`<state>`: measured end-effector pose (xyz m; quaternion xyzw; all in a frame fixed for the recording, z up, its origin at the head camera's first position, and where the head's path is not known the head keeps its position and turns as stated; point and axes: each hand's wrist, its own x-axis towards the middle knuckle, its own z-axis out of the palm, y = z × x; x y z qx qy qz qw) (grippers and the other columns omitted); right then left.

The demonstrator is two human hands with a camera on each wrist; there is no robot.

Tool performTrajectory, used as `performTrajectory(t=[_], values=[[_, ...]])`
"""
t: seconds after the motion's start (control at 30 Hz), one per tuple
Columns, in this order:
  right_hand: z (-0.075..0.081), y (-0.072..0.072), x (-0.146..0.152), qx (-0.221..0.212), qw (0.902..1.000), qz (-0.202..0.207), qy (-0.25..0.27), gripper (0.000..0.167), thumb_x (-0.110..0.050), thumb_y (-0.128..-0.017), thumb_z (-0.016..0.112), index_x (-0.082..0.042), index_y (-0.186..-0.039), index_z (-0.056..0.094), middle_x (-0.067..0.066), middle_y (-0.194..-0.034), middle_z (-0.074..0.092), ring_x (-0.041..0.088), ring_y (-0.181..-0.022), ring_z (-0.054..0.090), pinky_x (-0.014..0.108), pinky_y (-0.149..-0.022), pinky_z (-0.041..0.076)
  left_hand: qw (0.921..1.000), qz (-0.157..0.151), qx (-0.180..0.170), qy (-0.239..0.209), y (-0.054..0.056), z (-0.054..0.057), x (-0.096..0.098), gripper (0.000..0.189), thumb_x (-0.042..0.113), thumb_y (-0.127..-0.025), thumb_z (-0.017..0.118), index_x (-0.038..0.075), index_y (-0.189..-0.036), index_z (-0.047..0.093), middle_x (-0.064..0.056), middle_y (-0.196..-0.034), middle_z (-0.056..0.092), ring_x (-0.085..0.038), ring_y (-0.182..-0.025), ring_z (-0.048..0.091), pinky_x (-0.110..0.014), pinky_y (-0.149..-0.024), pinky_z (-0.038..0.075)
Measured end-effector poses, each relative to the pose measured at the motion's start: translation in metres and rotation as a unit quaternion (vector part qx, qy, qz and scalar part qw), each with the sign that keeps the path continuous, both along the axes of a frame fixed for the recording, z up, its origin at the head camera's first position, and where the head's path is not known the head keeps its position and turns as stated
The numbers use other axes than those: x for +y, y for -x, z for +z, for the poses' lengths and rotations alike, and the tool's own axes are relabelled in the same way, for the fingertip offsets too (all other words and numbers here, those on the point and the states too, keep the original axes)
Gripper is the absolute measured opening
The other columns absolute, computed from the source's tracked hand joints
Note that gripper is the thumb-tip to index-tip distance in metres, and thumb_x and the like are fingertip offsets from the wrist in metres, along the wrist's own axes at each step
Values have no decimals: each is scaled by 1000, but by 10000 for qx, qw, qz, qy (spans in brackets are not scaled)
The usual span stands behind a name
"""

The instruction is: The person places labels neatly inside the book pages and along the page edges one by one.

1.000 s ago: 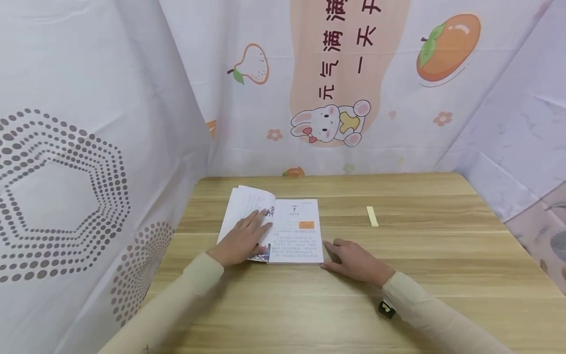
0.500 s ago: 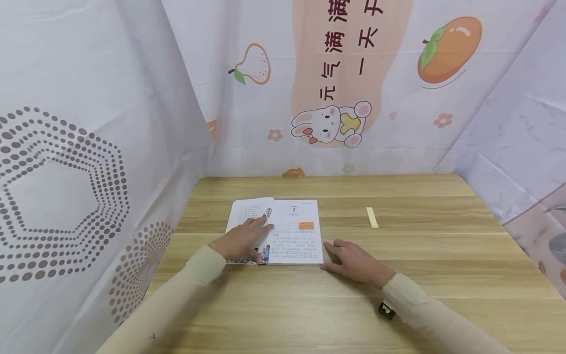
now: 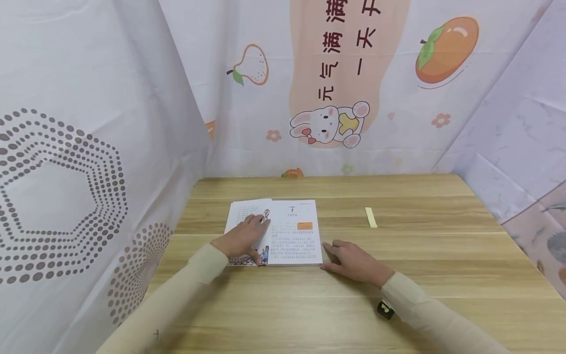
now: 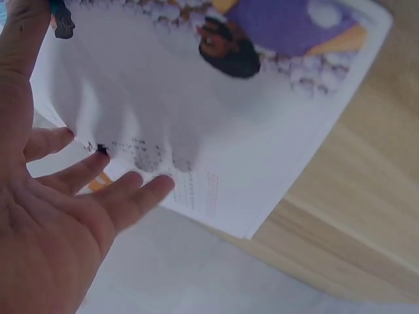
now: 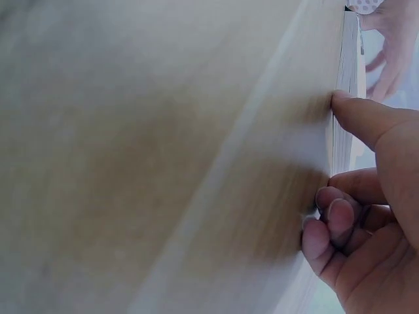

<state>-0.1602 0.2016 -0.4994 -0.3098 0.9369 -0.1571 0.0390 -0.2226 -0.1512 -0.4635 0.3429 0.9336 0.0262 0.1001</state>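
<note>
An open book (image 3: 295,246) with printed text and coloured pictures lies on the wooden table. My left hand (image 3: 242,239) rests spread on its left page, near the fold. The left wrist view shows that hand (image 4: 72,209) with its fingertips on the page (image 4: 229,137) beside a picture. At the book's lower right edge is my right hand (image 3: 355,262). In the right wrist view its thumb and index finger touch the side of the book (image 5: 345,72), spaced apart along it, while the other fingers of the right hand (image 5: 373,196) curl loosely against the table.
A pale yellow strip (image 3: 371,218) lies on the table (image 3: 424,236), right of the book. A small black device (image 3: 385,309) sits at my right wrist. Printed cloth (image 3: 247,118) hangs behind the table, with more cloth at both sides.
The left page, raised and curved earlier, now lies flatter, with my left hand still on it. The picture at its lower edge shows more. My right hand stays in place.
</note>
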Motion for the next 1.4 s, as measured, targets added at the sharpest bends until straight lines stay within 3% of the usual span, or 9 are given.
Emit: performTrajectory(t=[0.23, 0.57, 1.0, 1.13, 1.23, 1.4], values=[[1, 1, 0, -38, 9999, 41, -119, 69, -49, -97, 69, 4, -140, 60, -8, -77, 44, 5, -63, 39, 21, -55, 38, 9994, 148, -315, 58, -5, -1, 4, 126, 59, -67, 79, -1, -162, 22, -29, -166, 17, -47, -150, 26, -52, -116, 36], [2, 1, 0, -66, 9999, -9, -89, 70, -50, -97, 68, 4, -141, 59, -9, -76, 44, 4, -62, 38, 21, -54, 37, 9999, 117, -26, 89, -9, -5, 0, 121, 64, -71, 75, -4, -160, 28, -25, -165, 24, -44, -148, 31, -52, -111, 42], [4, 3, 4, -162, 9997, 163, -23, 71, -52, -98, 65, 4, -142, 59, -9, -78, 44, 5, -64, 39, 21, -55, 38, 9980, -366, 490, -173, -8, -11, -15, 125, 71, -70, 74, -1, -160, 28, -25, -162, 31, -43, -145, 35, -54, -112, 41], [10, 8, 14, -186, 9992, 342, 64, 47, -49, -99, 65, -8, -120, 72, -8, -78, 47, 5, -67, 41, 22, -59, 41, 9963, -513, 641, -244, -6, -15, -18, 123, 73, -71, 72, 1, -160, 29, -25, -160, 33, -43, -143, 36, -53, -115, 37], [15, 13, 26, 74, 9987, 453, 212, 28, -38, -101, 67, -12, -109, 75, -7, -85, 56, 4, -72, 45, 24, -64, 46, 9972, -463, 535, -246, -5, -16, -19, 123, 74, -72, 71, 2, -161, 27, -26, -161, 30, -43, -145, 35, -53, -114, 38], [24, 22, 54, 721, 9964, 304, 326, 26, -16, -98, 71, -3, -121, 73, 0, -97, 65, 3, -74, 52, 27, -66, 52, 9988, -280, 371, -121, -5, -18, -21, 124, 77, -72, 68, 4, -163, 25, -27, -164, 25, -43, -148, 32, -53, -115, 37]])
